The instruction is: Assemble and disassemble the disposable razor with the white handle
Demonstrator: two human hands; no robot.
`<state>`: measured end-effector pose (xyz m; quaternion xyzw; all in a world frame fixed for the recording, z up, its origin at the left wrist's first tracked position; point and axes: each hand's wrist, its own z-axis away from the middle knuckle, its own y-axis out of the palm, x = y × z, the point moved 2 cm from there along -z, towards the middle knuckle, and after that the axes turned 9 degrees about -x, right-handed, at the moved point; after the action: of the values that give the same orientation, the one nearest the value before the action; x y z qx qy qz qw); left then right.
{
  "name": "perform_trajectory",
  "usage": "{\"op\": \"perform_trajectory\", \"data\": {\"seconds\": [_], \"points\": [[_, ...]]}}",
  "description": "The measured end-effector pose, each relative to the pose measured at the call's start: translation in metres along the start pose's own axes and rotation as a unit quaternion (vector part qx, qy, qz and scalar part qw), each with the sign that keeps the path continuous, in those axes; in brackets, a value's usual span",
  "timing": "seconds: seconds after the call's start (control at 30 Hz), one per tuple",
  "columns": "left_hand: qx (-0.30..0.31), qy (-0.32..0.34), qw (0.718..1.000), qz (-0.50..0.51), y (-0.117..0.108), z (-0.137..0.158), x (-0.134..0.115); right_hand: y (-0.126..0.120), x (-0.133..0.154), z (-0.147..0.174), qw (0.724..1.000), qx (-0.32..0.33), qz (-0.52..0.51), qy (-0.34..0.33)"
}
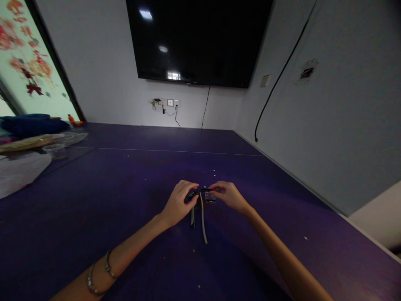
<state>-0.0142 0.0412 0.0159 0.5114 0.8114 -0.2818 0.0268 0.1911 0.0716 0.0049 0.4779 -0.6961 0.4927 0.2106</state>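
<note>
right grip (pixel 229 195) pinches a thin dark piece (pixel 206 190).

Black television (pixel 200 42) on pale grey wall (pixel 97 67)

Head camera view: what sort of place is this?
Probably a room in a home or small workplace; I can't tell which. A large television hangs on the pale wall, with sockets below, and blue cloth lies at the left.
</note>
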Motion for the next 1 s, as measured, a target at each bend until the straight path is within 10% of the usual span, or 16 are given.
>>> {"op": "perform_trajectory", "data": {"seconds": [0.3, 1.0], "points": [[0.006, -0.005, 1.0, -0.005, 0.0, 0.0, 0.003, 0.007, -0.055, 0.001, 0.996, -0.022, 0.084, 0.019], [0.022, -0.019, 1.0, -0.007, 0.003, 0.003, 0.006, 0.012, -0.063, 0.006, 0.993, 0.013, 0.113, 0.0]]}}
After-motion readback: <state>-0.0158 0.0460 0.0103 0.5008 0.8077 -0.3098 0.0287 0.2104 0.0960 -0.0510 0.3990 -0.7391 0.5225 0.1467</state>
